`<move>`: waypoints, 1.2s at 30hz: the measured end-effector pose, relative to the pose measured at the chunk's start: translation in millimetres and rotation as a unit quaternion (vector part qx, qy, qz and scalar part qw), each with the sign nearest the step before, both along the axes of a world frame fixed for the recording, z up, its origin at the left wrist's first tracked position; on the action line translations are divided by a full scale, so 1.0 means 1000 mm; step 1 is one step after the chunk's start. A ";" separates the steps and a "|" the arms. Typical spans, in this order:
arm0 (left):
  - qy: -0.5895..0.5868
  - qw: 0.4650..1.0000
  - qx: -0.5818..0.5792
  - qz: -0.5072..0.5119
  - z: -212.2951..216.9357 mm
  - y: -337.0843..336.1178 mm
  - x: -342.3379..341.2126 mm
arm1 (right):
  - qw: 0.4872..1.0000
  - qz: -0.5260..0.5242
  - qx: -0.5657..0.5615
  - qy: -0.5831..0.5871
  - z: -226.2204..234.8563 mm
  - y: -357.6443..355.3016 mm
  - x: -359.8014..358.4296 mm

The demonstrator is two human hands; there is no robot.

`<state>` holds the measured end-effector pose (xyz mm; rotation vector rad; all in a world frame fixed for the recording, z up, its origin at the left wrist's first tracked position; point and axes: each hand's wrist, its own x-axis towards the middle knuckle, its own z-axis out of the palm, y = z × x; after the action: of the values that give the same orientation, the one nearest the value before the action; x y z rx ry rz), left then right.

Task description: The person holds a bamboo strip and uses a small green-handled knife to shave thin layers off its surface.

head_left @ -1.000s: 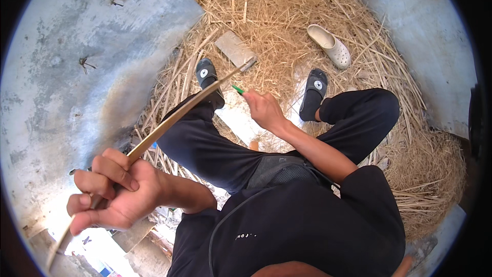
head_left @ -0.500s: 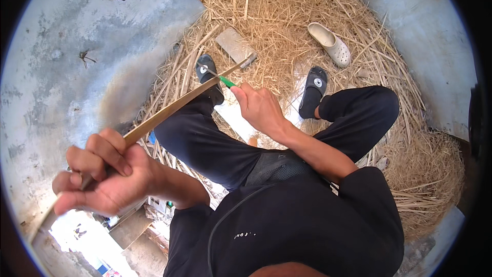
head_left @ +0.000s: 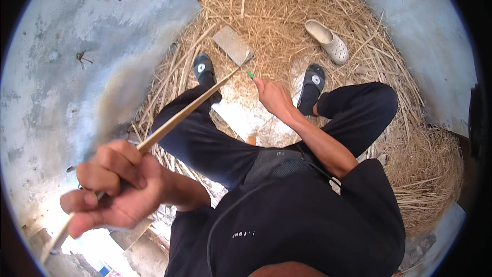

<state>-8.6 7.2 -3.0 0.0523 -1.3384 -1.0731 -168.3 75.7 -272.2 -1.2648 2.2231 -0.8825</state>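
Note:
A long, narrow strip (head_left: 189, 109) of pale brown bamboo or wood slants from the lower left up toward the middle. My left hand (head_left: 115, 187) is closed round it, and its tail end sticks out below the fist. To the right of the strip's far tip, my right hand (head_left: 277, 97) is closed on a green-handled knife (head_left: 250, 75). Only a little of the green handle shows past the thumb; I cannot make out the blade now. The knife handle and the strip look apart.
Shavings (head_left: 277, 5) cover the floor, with longer strips along both sides. A grey block (head_left: 230, 43) lies beyond my left sandal (head_left: 203, 66); a beige clog (head_left: 328, 41) lies beyond my right sandal (head_left: 313, 82). A bluish wall (head_left: 66, 97) stands on the left, another (head_left: 430, 46) on the right.
My right hand has moved right with the knife, which no longer crosses the strip. My left hand and the strip have shifted slightly right and down.

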 end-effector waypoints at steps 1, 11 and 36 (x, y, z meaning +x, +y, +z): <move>-0.006 0.999 -0.028 -0.016 -0.001 -0.003 0.001 | 0.999 -0.008 -0.013 -0.028 -0.003 -0.003 -0.005; -0.007 0.997 -0.063 -0.051 0.000 -0.007 0.002 | 0.993 -0.010 0.104 -0.052 -0.050 0.001 -0.011; -0.005 0.989 -0.100 -0.106 -0.002 -0.019 0.016 | 0.990 0.005 0.113 0.087 -0.109 -0.033 -0.024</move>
<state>7.8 -11.7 -5.3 -0.2379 -1.4781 -1.1104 -192.7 43.2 -380.9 -1.2856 2.3691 -0.5130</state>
